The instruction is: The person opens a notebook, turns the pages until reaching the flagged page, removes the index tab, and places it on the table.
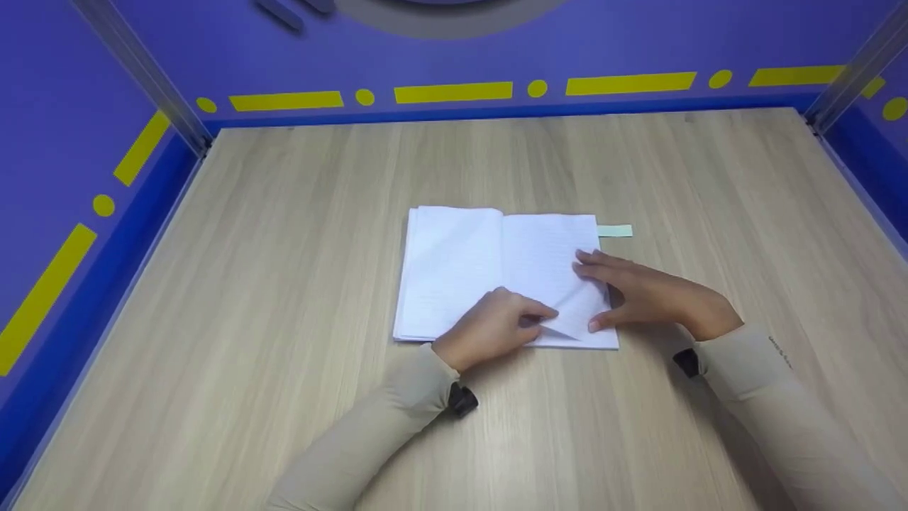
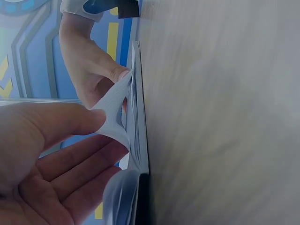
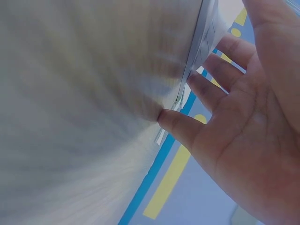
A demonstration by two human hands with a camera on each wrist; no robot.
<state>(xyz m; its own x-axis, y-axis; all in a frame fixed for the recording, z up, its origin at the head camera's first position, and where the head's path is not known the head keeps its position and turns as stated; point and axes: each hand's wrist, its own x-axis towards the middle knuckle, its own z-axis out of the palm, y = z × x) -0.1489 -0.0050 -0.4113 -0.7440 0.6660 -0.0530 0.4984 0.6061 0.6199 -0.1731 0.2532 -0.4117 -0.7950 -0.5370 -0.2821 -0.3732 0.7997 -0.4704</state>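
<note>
An open notebook [image 1: 454, 259] with white ruled pages lies on the wooden table. My left hand [image 1: 493, 328] reaches over its lower edge and pinches a right-hand page [image 2: 115, 107] between thumb and fingers. That page bows up off the stack below, as the left wrist view shows. Over the right margin, my right hand [image 1: 649, 294] has its fingers spread on the paper, the thumb near the lower right corner. In the right wrist view its little finger reaches down to the tabletop beside the notebook. A pale green strip [image 1: 616, 231] sticks out from the notebook's right side.
The wooden table [image 1: 284, 248] surrounds the notebook on all sides. Blue panels [image 1: 454, 64] with yellow dashes and dots stand along its back and sides. A black device [image 1: 462, 399] is worn at my left wrist, another [image 1: 687, 362] at my right.
</note>
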